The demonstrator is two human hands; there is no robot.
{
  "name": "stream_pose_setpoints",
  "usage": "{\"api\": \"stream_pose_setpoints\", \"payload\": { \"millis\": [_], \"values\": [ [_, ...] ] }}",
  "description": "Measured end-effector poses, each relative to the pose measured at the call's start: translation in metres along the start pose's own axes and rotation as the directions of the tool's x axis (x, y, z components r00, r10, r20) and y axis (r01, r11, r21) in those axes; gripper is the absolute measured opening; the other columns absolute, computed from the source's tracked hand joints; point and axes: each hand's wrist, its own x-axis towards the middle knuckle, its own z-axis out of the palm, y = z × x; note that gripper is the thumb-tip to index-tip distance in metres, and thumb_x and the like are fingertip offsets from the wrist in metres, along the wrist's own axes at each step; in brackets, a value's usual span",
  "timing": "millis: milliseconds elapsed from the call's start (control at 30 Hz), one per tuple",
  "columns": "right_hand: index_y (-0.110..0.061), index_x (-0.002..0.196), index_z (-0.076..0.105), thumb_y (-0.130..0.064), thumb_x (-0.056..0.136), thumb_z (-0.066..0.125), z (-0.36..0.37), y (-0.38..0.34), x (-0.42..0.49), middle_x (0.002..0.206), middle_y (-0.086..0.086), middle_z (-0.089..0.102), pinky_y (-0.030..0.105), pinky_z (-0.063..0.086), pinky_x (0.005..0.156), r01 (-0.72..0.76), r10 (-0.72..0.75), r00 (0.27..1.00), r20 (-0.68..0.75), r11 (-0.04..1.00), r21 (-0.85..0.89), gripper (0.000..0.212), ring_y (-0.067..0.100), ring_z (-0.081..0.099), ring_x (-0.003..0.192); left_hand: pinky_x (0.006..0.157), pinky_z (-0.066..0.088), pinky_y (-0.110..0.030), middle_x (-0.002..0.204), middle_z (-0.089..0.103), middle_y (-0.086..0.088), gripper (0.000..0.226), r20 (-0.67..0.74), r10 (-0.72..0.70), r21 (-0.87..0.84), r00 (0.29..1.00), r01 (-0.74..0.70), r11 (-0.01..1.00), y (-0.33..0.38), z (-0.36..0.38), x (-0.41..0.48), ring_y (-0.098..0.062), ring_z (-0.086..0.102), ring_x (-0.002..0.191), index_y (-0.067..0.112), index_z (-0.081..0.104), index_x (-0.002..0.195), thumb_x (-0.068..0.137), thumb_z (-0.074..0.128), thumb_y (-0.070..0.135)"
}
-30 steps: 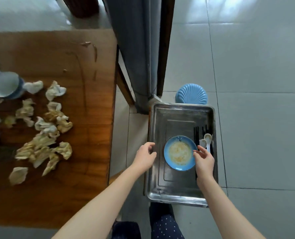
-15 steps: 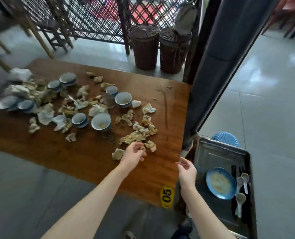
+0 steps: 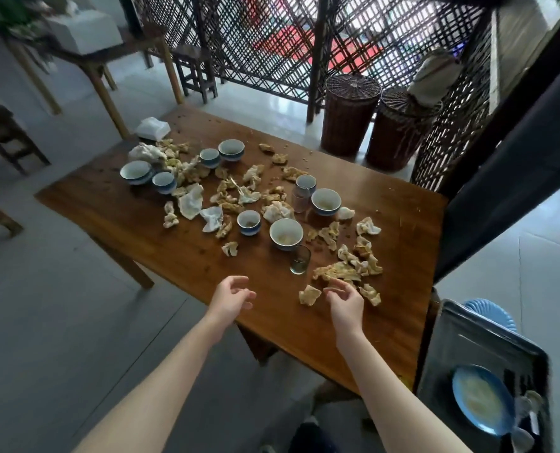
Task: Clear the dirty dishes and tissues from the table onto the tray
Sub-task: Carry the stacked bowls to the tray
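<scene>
Since the earlier frame, the right hand has been brought from the tray side over the table, and the left hand has been shifted leftward, off the tissues. Both hands are held above the near edge with fingers loosely curled and apart; nothing is gripped. The right fingertips are poised just beside a crumpled tissue, with the tissue pile just beyond. A glass and the nearest bowl are left standing further in. The tray, beside the table at right, is already loaded with a blue plate and spoons. Tissue gathering is judged to be the step in hand. Next, a pinch on the nearest tissue is called for, then a carry rightward to the tray.
</scene>
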Motion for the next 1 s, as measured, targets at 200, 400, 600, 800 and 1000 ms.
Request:
{"api": "stream_pose_setpoints", "payload": {
  "millis": [200, 400, 600, 800, 1000],
  "values": [
    [-0.015, 0.112, 0.061, -0.003, 0.092, 0.054, 0.021, -0.011, 0.023, 0.106, 0.004, 0.064, 0.011, 0.045, 0.064, -0.006, 0.006, 1.0, -0.021, 1.0, -0.008, 0.024, 0.014, 0.062, 0.096, 0.074, 0.049, -0.025, 0.105, 0.067, -0.002, 0.026, 0.005, -0.015, -0.016, 1.0, 0.015, 1.0, 0.002, -0.009, 0.022, -0.015, 0.066, 0.089, 0.019, 0.051, 0.124, 0.098, 0.047, 0.017],
    [-0.024, 0.106, 0.058, -0.004, 0.093, 0.052, 0.04, -0.019, 0.061, 0.096, -0.002, 0.064, 0.007, 0.042, 0.05, -0.035, 0.033, 0.998, -0.044, 0.998, -0.043, 0.025, 0.002, 0.059, 0.081, 0.068, 0.048, -0.024, 0.106, 0.068, 0.0, 0.025, 0.043, -0.027, -0.008, 0.999, 0.027, 1.0, 0.015, -0.009, 0.066, -0.014, 0.067, 0.088, 0.021, 0.051, 0.123, 0.098, 0.048, 0.018],
    [-0.023, 0.112, 0.059, -0.013, 0.095, 0.052, 0.067, -0.03, 0.122, 0.107, -0.001, 0.06, 0.016, 0.041, 0.054, -0.087, 0.079, 0.995, -0.068, 0.988, -0.126, 0.021, 0.01, 0.056, 0.085, 0.068, 0.047, -0.024, 0.106, 0.067, 0.003, 0.026, 0.121, -0.068, 0.032, 0.99, 0.064, 0.997, 0.04, 0.005, 0.13, -0.012, 0.066, 0.088, 0.024, 0.051, 0.123, 0.098, 0.047, 0.02],
    [-0.016, 0.122, 0.057, -0.009, 0.093, 0.054, 0.091, -0.036, 0.17, 0.116, 0.004, 0.061, 0.022, 0.044, 0.08, -0.09, 0.108, 0.992, 0.07, 0.969, -0.23, 0.03, 0.012, 0.055, 0.099, 0.074, 0.049, -0.022, 0.133, 0.053, -0.003, 0.041, 0.178, -0.119, 0.081, 0.977, 0.106, 0.991, 0.058, 0.031, 0.181, -0.015, 0.058, 0.108, 0.022, 0.042, 0.138, 0.098, 0.05, 0.02],
    [-0.011, 0.133, 0.052, -0.019, 0.091, 0.061, 0.112, -0.034, 0.192, 0.128, 0.003, 0.056, 0.019, 0.04, 0.084, -0.069, 0.15, 0.968, 0.203, 0.931, -0.359, 0.044, 0.017, 0.053, 0.115, 0.106, 0.042, -0.041, 0.144, 0.044, -0.005, 0.056, 0.171, -0.152, 0.136, 0.974, 0.13, 0.982, 0.064, 0.046, 0.208, -0.022, 0.047, 0.128, 0.018, 0.035, 0.145, 0.094, 0.057, 0.023]
  ]
}}
